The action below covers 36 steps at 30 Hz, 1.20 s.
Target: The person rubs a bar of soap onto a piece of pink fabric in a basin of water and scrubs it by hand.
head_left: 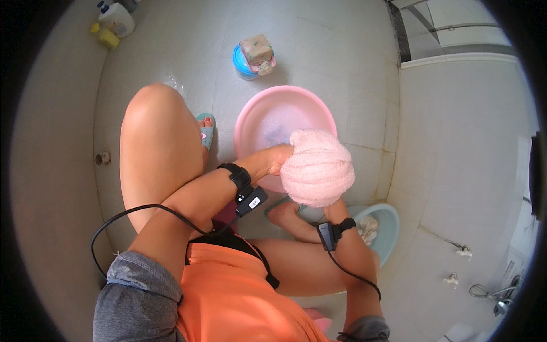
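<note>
A pink fluffy towel (317,168), gathered into a rounded, ribbed bundle, hangs over the right front rim of a pink basin (244,122). My left hand (279,158) is closed on its left edge, with the fingertips hidden behind the cloth. From below, my right hand (333,207) reaches up against the bundle; the cloth covers its fingers, so their grip does not show. Inside the basin lies whitish, shiny water with something bluish in it, too unclear to name.
A light green basin (388,233) with pale cloth stands by my right forearm. Beyond the pink basin is a blue tub (241,64) with a wrapped package (257,49) on top. Bottles (117,21) stand far left; taps (464,251) stick out from the right wall.
</note>
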Motion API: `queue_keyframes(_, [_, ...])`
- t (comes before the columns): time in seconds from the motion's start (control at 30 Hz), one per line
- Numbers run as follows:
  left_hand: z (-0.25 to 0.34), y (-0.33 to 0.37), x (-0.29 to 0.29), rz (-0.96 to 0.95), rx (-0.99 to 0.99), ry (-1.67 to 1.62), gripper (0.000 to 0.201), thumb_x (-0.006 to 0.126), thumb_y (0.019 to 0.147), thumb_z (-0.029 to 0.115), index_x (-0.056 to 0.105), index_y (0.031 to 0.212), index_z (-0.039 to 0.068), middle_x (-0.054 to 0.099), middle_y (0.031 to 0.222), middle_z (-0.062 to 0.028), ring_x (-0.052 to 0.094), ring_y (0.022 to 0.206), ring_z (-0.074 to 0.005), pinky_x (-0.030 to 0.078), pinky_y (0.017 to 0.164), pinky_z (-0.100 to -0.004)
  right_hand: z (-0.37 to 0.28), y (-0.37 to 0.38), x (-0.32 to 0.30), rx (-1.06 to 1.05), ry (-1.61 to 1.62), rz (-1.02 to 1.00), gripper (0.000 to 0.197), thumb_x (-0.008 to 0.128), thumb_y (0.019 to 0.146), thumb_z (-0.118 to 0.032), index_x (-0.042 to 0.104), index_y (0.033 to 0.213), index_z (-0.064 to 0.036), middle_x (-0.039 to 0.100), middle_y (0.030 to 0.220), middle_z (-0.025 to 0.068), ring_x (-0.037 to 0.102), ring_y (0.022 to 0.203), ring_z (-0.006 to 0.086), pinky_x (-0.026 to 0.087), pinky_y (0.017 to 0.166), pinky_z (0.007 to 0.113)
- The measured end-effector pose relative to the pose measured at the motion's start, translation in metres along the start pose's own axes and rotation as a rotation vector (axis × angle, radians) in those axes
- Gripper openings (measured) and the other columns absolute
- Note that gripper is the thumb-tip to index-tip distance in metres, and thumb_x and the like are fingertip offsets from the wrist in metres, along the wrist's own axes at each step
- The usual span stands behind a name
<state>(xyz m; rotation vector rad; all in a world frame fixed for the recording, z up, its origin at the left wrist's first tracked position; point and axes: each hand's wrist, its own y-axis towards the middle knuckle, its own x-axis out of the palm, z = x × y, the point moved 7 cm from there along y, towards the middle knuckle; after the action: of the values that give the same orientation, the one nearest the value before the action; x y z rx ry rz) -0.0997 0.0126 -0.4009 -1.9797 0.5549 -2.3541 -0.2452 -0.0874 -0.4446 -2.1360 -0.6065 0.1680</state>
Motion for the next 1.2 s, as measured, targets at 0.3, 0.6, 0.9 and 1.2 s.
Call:
queue_keyframes(0.3, [0.029,-0.014,0.015,0.276,0.206,0.221,0.039,0.070,0.085,0.020,0.061,0.118,0.000,0.065,0.115,-0.0130,0.064,0.102,-0.0211,0.051,0.091,-0.0368,-0.055,0.003,0.027,-0.141,0.163,-0.052,0.045,0.044,0.099,-0.035,0.045,0.134,-0.0071,0.055,0.129,0.0124,0.056,0.112,0.0234,0.048,0.093,0.039])
queue_keyframes(0.6, [0.064,-0.018,0.038,0.274,0.513,0.625,0.041,0.065,0.088,0.019,0.059,0.122,-0.002,0.064,0.116,-0.0121,0.062,0.102,-0.0183,0.050,0.087,-0.0319,-0.082,-0.003,0.048,-0.209,0.264,-0.109,0.044,0.045,0.098,-0.034,0.046,0.133,-0.0069,0.056,0.127,0.0126,0.057,0.110,0.0233,0.049,0.092,0.039])
queue_keyframes(0.9, [0.072,-0.037,0.058,0.256,0.454,0.741,0.046,0.067,0.088,0.022,0.056,0.127,0.000,0.060,0.123,-0.0110,0.056,0.112,-0.0174,0.046,0.094,-0.0321,-0.069,-0.006,0.046,-0.176,0.301,-0.135,0.043,0.045,0.098,-0.034,0.047,0.132,-0.0068,0.057,0.126,0.0128,0.058,0.109,0.0231,0.050,0.091,0.039])
queue_keyframes(1.2, [0.061,-0.035,0.061,0.157,0.368,0.840,0.055,0.065,0.090,0.025,0.047,0.135,0.001,0.052,0.135,-0.0114,0.048,0.122,-0.0186,0.037,0.105,-0.0326,-0.058,0.006,0.029,-0.125,0.263,-0.161,0.042,0.046,0.098,-0.033,0.048,0.131,-0.0067,0.058,0.124,0.0130,0.060,0.107,0.0229,0.051,0.090,0.039])
